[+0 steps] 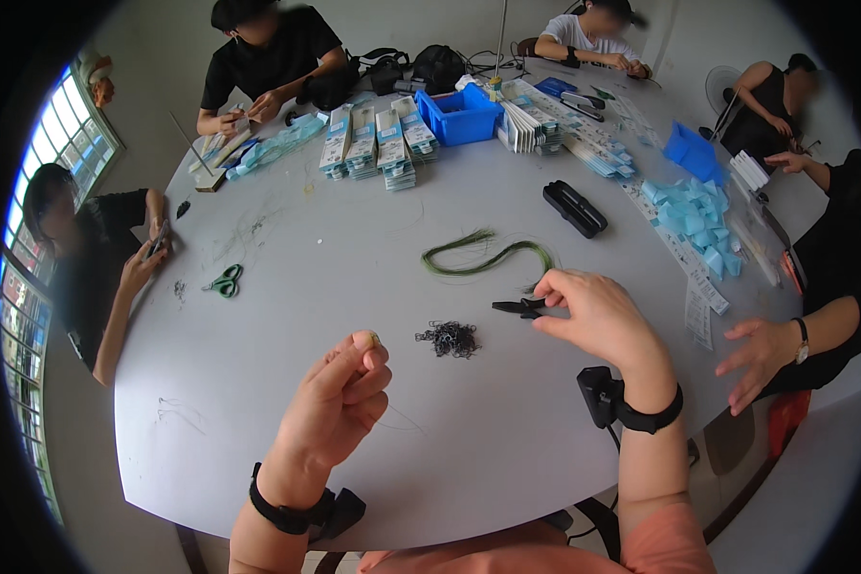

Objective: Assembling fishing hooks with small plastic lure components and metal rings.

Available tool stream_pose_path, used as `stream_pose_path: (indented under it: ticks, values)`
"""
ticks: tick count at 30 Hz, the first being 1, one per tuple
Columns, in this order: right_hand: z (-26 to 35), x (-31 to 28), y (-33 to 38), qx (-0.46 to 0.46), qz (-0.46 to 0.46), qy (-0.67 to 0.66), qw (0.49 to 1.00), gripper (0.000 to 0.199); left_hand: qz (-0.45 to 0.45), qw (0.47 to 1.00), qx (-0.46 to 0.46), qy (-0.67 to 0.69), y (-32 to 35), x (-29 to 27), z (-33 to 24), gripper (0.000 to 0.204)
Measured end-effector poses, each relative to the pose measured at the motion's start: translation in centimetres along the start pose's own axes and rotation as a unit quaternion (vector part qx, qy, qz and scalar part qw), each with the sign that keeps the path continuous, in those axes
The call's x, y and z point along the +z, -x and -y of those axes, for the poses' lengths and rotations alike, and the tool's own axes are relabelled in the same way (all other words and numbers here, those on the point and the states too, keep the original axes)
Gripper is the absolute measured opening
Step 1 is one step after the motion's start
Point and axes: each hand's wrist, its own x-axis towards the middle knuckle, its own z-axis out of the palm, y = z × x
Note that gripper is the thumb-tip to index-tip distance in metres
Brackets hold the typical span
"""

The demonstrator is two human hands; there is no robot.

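Note:
My left hand (pixel 340 397) is closed above the table, thumb and forefinger pinched together. What sits between the fingertips is too small to make out; a fine dark strand curves out beside this hand. My right hand (pixel 598 316) pinches the end of a small black clip-like tool (pixel 517 307) just over the tabletop. Between the hands lies a heap of tiny black wire pieces (pixel 450 339). Beyond the right hand, a bundle of thin green strands (pixel 469 249) rests in an S-shaped curve.
Green-handled scissors (pixel 225 281) lie left, a black case (pixel 574 209) right. Farther back are card stacks (pixel 392 143), blue bins (pixel 459 113) and light-blue strips (pixel 694 220). Several people sit around the table (pixel 258 411); one person's hand (pixel 761 359) is near my right arm.

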Motion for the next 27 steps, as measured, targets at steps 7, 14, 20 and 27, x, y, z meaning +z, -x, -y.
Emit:
stream_pose_path:
  ticks: [7,14,20,27]
  values:
    - [-0.7,0.9,-0.1,-0.001,-0.021,0.077,0.997,0.026,-0.025,0.998,-0.047,0.035,-2.1,-3.7,0.1,0.018]
    - [-0.2,1.6,-0.3,-0.010,-0.013,0.086,0.996,0.026,0.003,0.998,-0.070,-0.009,-2.8,-5.2,1.1,0.019]
    - [-0.2,1.7,-0.5,-0.004,-0.014,0.096,0.995,0.022,-0.006,0.992,-0.038,-0.124,-2.2,-4.6,1.5,0.013]
    - [1.7,0.5,-0.7,-0.017,0.036,0.053,0.998,0.017,-0.006,0.972,-0.007,-0.235,-2.3,-4.3,1.2,0.016]
